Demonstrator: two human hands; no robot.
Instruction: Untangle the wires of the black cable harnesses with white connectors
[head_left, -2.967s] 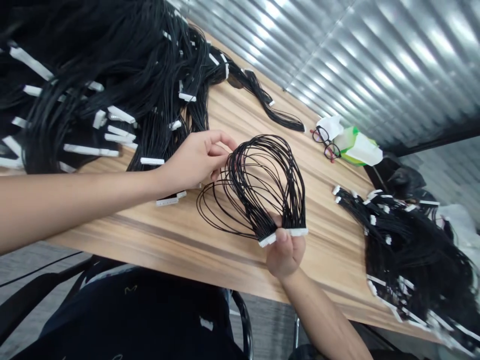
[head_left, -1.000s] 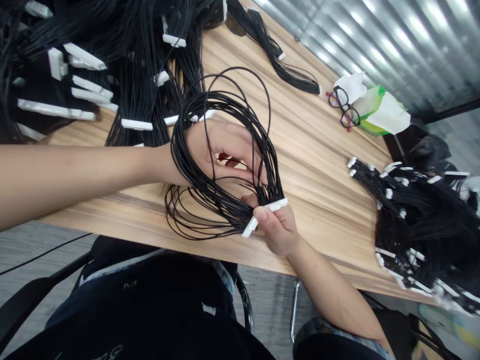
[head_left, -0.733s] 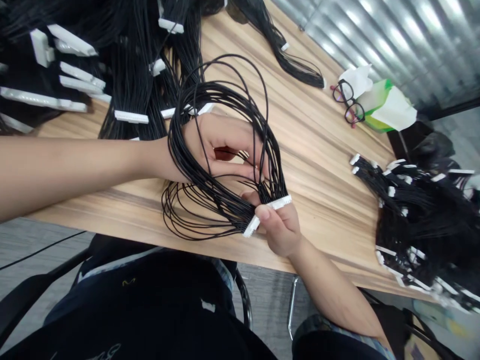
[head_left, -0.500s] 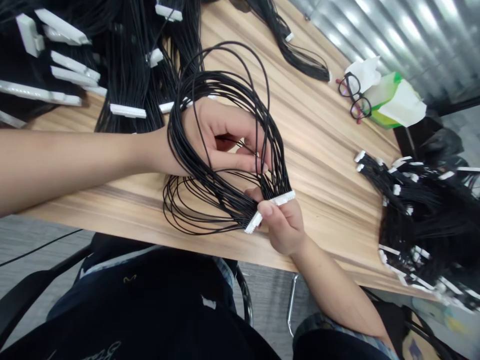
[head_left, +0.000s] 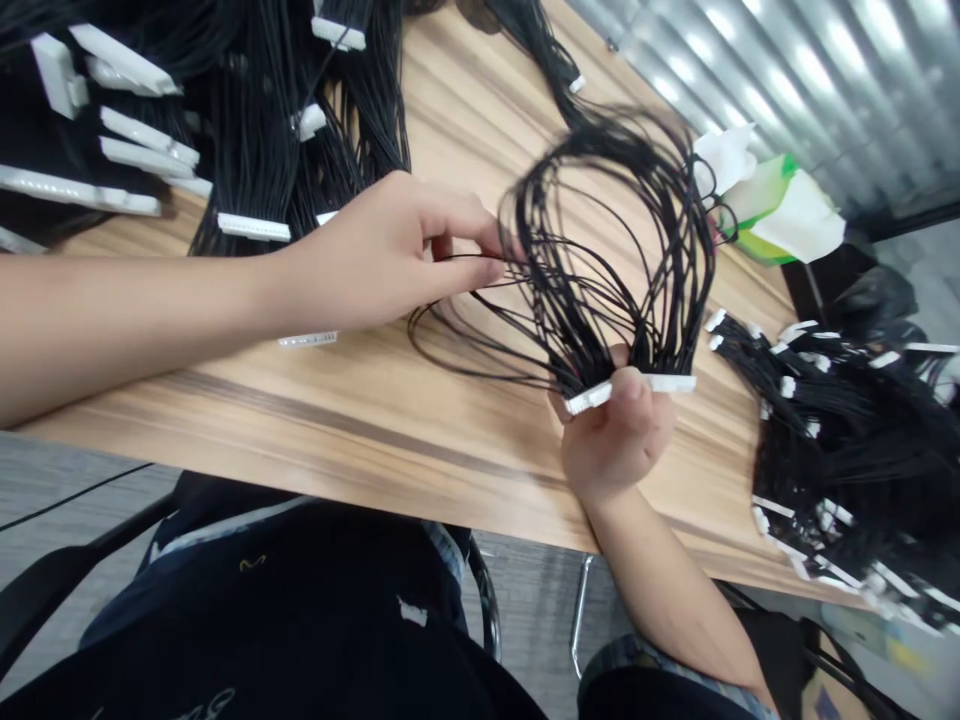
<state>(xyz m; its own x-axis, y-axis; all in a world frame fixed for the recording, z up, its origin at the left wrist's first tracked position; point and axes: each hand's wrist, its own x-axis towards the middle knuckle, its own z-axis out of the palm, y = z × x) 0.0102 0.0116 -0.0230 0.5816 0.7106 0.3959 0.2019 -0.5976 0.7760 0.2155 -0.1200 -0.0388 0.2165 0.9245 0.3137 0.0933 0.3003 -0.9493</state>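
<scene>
A loose bundle of thin black wires (head_left: 577,310) fans out in loops above the table, ending in two white multi-pin connector strips (head_left: 630,388). My right hand (head_left: 615,440) grips those strips between thumb and fingers, with the wires rising away from it. My left hand (head_left: 382,255) reaches in from the left, its fingertips pinching a few strands at the bundle's left side. Other strands sag loosely past those fingertips. Part of the connectors is hidden by my right thumb.
A wooden table (head_left: 450,440) holds a large heap of wire harnesses (head_left: 247,120) at upper left and another (head_left: 847,450) at right. Beyond the bundle lie a tissue (head_left: 724,160) and a green-white packet (head_left: 787,205). A corrugated metal wall (head_left: 825,70) stands behind.
The bundle and my right hand have shifted right, and the loops have spread wider. My left hand is out of the loops, now pinching strands at the side. The glasses are now mostly hidden.
</scene>
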